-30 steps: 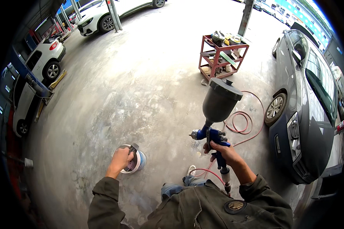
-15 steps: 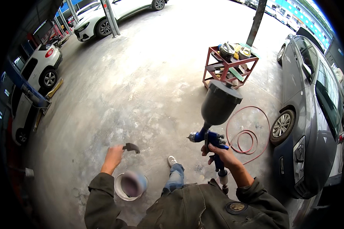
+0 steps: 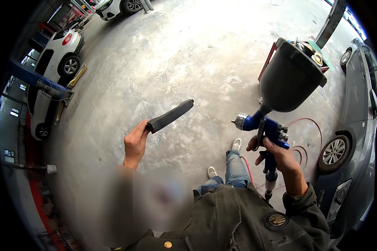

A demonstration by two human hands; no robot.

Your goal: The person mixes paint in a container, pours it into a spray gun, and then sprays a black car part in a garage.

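Observation:
My left hand (image 3: 136, 143) pinches one end of a long, narrow black part (image 3: 171, 117), perhaps a piece of car trim. It is held up in the air, slanting away to the far right. My right hand (image 3: 282, 158) is wrapped round the grip of a blue spray gun (image 3: 252, 122) with a silver nozzle facing left, toward the part but apart from it. A large dark paint cup (image 3: 291, 77) sits on top of the gun. The fingers are at the trigger; whether it is pulled I cannot tell.
A red hose (image 3: 321, 140) lies coiled on the floor at the right. Beyond it stands a grey car (image 3: 362, 119). The cup partly hides a red-framed cart (image 3: 269, 60). A white car (image 3: 60, 56) and a blue lift post (image 3: 37, 79) are at the left. The lower left is blurred.
My left hand has come up with the black part, which now shows its full length. The spray gun appears larger and farther right. The view has shifted, and the bucket by my feet is blurred out.

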